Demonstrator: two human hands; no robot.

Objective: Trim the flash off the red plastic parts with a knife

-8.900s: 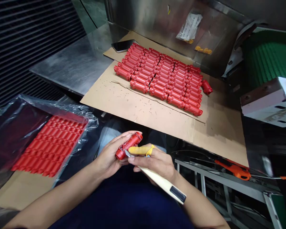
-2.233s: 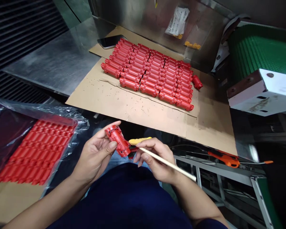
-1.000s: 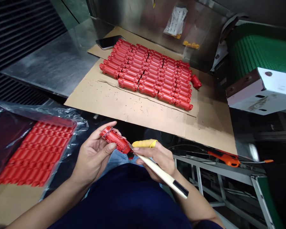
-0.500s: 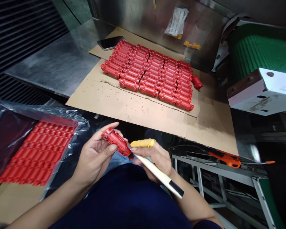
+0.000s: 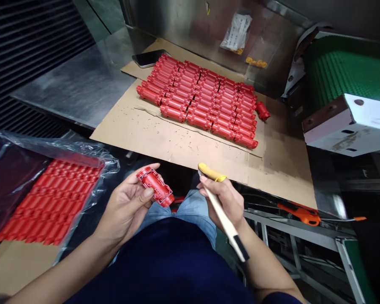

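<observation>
My left hand is closed around a red plastic cylindrical housing, its thumb on the side and the cut-out, dark-edged face turned up. In my right hand is a knife with a long cream handle and a black end. Only a bit of its blade shows by the index finger, which wears a yellow finger cot. A gap separates the knife from the housing. Beyond both hands, rows of similar red housings lie on a cardboard sheet.
On the left, an open clear plastic bag holds more red parts. A phone lies at the back of the table. One red piece sits apart. To the right are a green conveyor belt and an orange air gun.
My right hand has drawn the knife away from the red housing, moving right and slightly up. My left hand still holds the housing in nearly the same spot.
</observation>
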